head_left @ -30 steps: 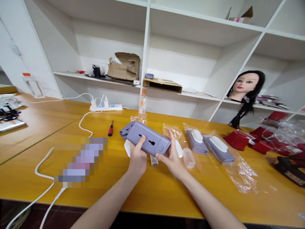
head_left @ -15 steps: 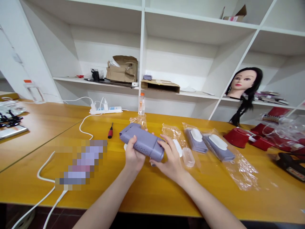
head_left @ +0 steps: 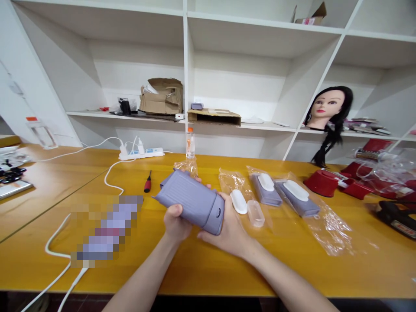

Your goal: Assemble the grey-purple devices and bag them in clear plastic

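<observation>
A lavender plastic housing (head_left: 191, 199) is held tilted above the table, its ribbed face up. A small dark curved slot shows near its right end, and its far left end has projecting edges. My left hand (head_left: 177, 223) is closed around the near left side, thumb on top and fingers mostly hidden beneath. At the right end, my right hand (head_left: 232, 229) grips the housing, with its thumb below and its fingers behind. Just right of that hand lie a white oval part (head_left: 238, 202) and a clear plastic cup (head_left: 256, 213).
Two bagged lavender pieces with white oval tops (head_left: 264, 190) (head_left: 300, 199) lie to the right. Red parts (head_left: 321, 185) and a black tool (head_left: 396, 220) are farther right. Left are a screwdriver (head_left: 147, 182), a pixelated object (head_left: 108, 229), white cables and a power strip (head_left: 143, 154).
The housing has been turned, so its ribbed face and curved slot now show instead of the perforated side. My right hand has closed around its right end.
</observation>
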